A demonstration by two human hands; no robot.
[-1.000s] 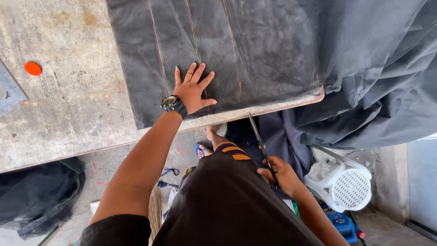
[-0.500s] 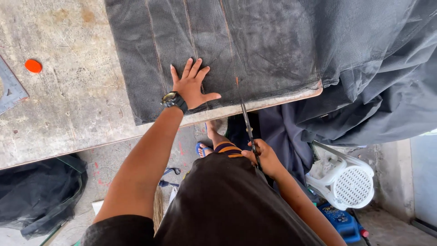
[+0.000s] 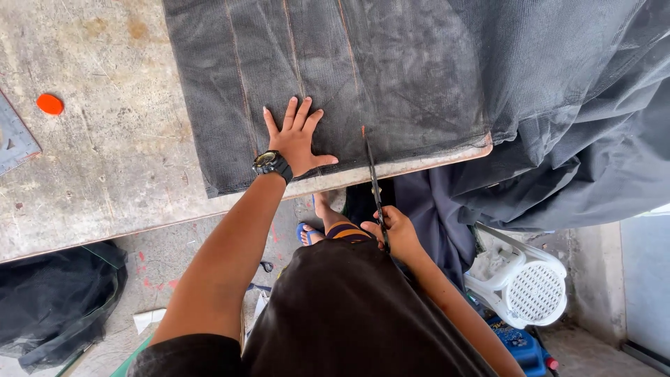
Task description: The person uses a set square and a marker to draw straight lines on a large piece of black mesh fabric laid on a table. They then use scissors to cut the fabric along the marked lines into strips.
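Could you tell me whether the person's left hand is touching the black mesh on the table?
Touching. The head view shows the left hand pressed flat, fingers spread, on the black mesh, with no gap beneath the palm.

mesh [image 3: 363, 70] on table [image 3: 105, 174], scissors [image 3: 373, 181] at its edge

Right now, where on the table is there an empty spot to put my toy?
The bare grey worn tabletop is free between the small round orange disc and the black mesh fabric's left edge. The right side is crowded: the left hand presses the mesh, and the right hand holds dark long-bladed scissors at its near edge.
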